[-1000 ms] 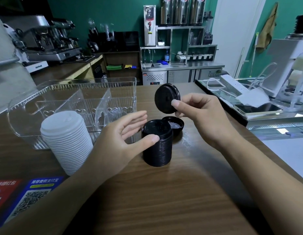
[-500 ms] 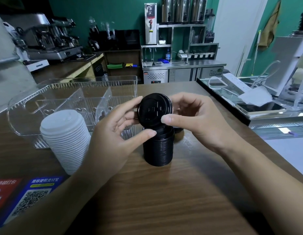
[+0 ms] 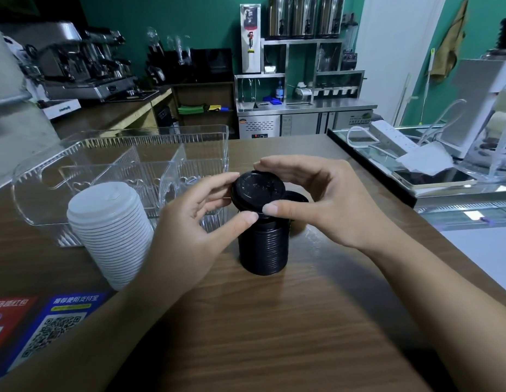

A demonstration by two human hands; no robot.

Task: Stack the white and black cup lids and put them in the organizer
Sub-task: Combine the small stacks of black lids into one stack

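Head view: the black lid [image 3: 257, 190] looks light, thin and a little flexible, so its rim is the best place to hold. It sits tilted on top of the black stack [image 3: 263, 244], near the middle of the wooden counter [image 3: 288, 321]. The left hand [image 3: 198, 222] and the right hand [image 3: 316, 202] pinch its rim from opposite sides. A white stack [image 3: 110, 233] stands toward the left edge, before the clear organizer [image 3: 118, 165].
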